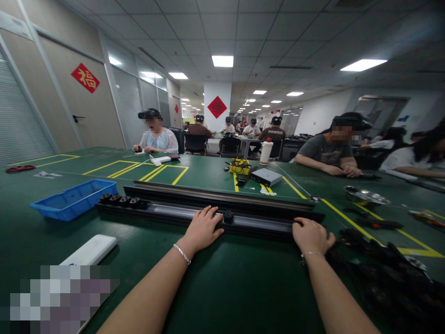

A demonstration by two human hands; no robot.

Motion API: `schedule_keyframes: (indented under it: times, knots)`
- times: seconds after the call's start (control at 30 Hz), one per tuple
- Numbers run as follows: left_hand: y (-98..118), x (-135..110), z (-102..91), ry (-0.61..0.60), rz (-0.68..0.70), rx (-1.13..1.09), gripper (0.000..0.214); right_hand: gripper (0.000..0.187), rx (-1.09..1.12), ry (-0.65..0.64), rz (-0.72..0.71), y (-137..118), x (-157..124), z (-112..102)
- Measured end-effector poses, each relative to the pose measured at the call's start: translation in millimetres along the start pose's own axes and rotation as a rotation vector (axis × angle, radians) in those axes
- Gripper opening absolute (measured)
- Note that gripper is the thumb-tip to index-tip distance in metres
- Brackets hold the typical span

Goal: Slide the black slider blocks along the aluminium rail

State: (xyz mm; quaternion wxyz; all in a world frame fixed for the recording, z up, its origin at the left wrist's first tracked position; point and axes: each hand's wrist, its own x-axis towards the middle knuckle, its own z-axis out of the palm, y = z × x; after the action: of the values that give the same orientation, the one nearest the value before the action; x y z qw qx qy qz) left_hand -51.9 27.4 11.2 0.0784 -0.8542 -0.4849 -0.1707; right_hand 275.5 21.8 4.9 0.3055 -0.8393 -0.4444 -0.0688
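A long black rail (259,223) with a pale, shiny inner channel lies across the table before me. My left hand (204,229) holds it near the middle, its fingers over the channel and its thumb toward the near side. Just right of those fingers a small black block (228,216) sits in the channel. My right hand (312,235) grips the rail near its right end, with fingertips partly hidden. Several black blocks (124,201) are grouped at the rail's left end. Directly behind lies a second long black rail (222,195).
A blue tray (74,199) stands to the left, with a white box-shaped item (93,249) nearer me. Dark parts (385,273) are heaped at right. A metal bowl (366,196), grey box (266,177) and white bottle (266,152) stand farther back. People sit across the table.
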Motion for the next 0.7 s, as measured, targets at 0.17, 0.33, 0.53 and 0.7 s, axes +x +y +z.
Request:
schedule_keyframes:
  times: [0.17, 0.33, 0.53, 0.7]
  knots:
    - [3.4, 0.8, 1.8, 0.001, 0.019, -0.012, 0.035, 0.034, -0.029, -0.025, -0.109, -18.2, -11.3, -2.1]
    - [4.3, 0.9, 2.1, -0.002, 0.018, -0.02, 0.034, 0.036, -0.009, -0.13, -0.291, -44.7, -29.0, -2.9]
    - [4.3, 1.3, 2.3, 0.014, 0.011, -0.026, 0.034, 0.035, 0.075, -0.216, -0.515, -67.5, -46.8, 0.6]
    - [4.5, 1.3, 2.1, 0.02, 0.034, -0.045, 0.036, 0.033, 0.109, -0.229, -0.583, -72.6, -51.2, 1.9]
